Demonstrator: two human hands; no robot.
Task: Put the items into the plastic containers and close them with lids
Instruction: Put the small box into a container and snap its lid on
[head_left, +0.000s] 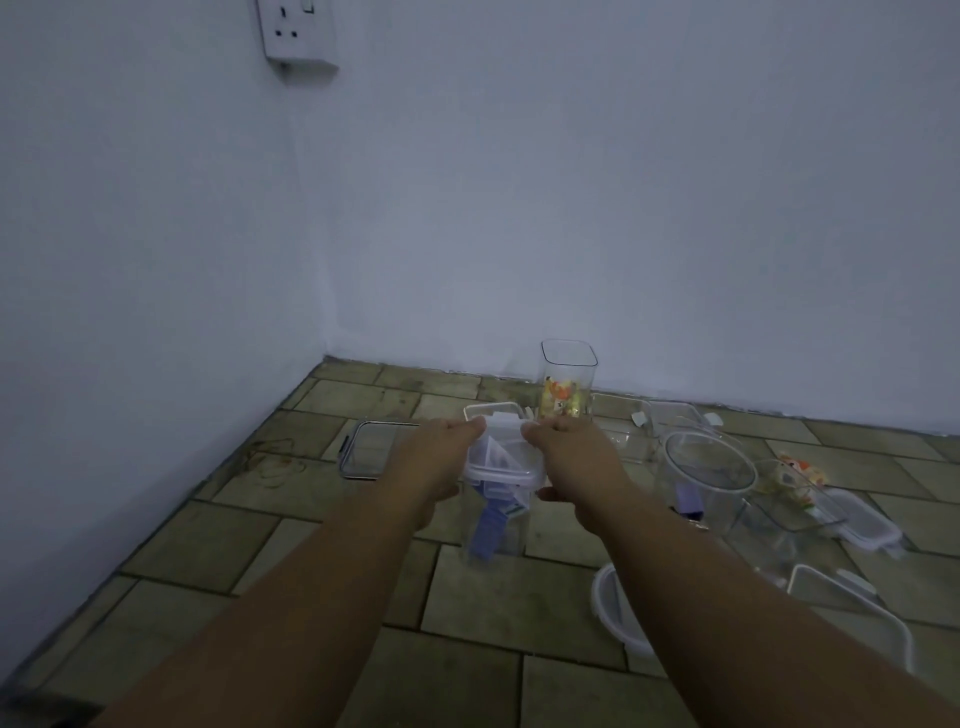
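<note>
floor left (208, 545): free | right: round container (709, 467), lids (852, 519) crowd

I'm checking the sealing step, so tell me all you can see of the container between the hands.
The tall clear plastic container stands upright on the tiled floor, with a purple item inside. A white-rimmed lid sits on top. The left hand and right hand grip the lid's opposite sides.

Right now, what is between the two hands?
In the head view, a tall clear container with a purple item inside. Its white lid sits on top, and the left hand and right hand press its sides.
</note>
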